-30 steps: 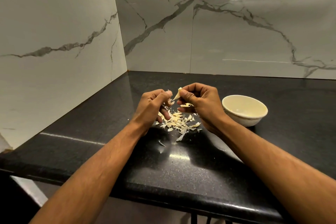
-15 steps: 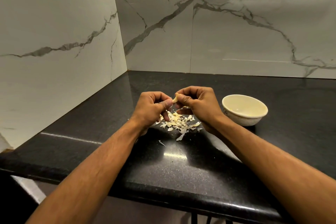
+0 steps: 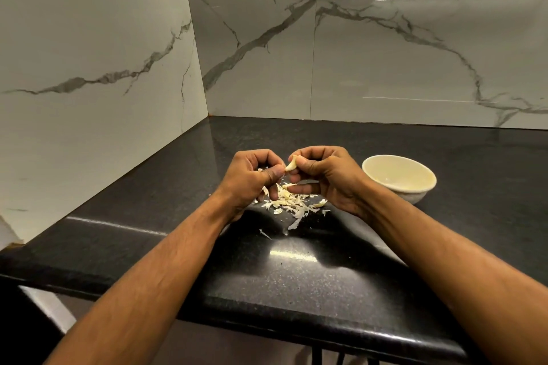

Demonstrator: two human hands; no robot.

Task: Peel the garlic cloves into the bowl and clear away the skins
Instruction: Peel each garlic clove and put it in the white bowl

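Bare forearms, no sleeves; left hand (image 3: 249, 184), right hand (image 3: 329, 178) ungloved.

Both my forearms reach forward over the counter edge, bare to the elbow, angling in toward each other. My left hand (image 3: 247, 178) is curled, knuckles up, thumb pressed forward against the garlic clove (image 3: 291, 165). My right hand (image 3: 323, 175) pinches that clove between thumb and curled forefinger, lower fingers stretched left beneath. The two hands nearly touch.
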